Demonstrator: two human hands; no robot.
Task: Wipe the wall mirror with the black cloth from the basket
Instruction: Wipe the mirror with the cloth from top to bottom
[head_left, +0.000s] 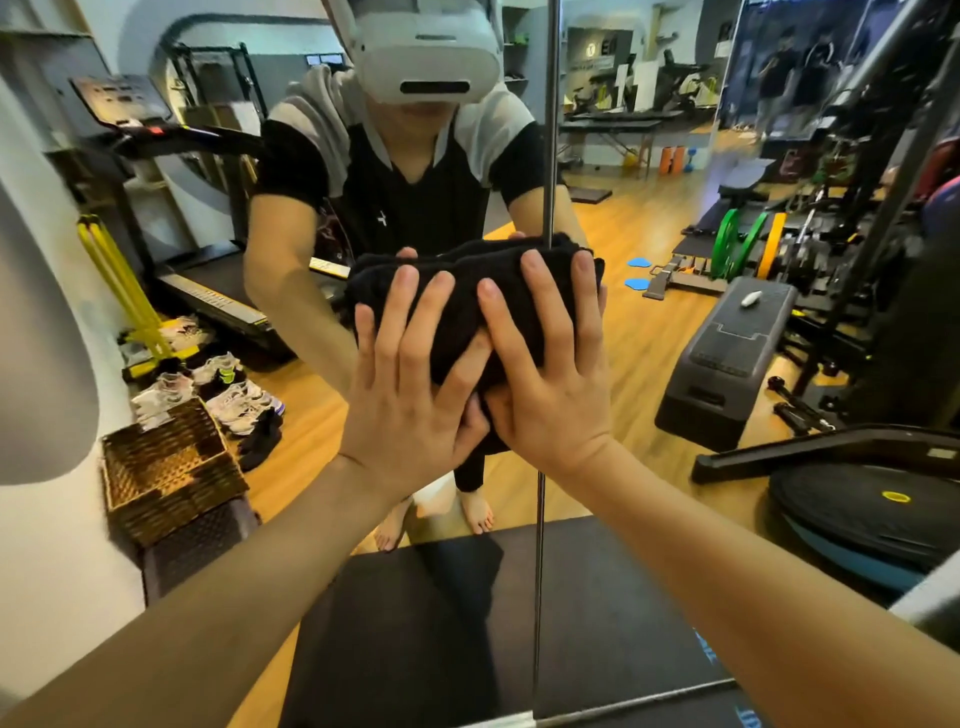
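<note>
Both hands flat on the black cloth (467, 306), pressing it against the mirror (649, 332) dead center of the view. Left hand (410, 400) has fingers spread and straight over the cloth's lower left, right hand (550, 374) the same on its right side, thumbs nearly touching underneath. Basket (166, 467) sits down at 8 o'clock, well away from the cloth, beside some sneakers (228, 389).

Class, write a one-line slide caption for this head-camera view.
Both hands, left and right, press a folded black cloth flat against the mirror.
</note>
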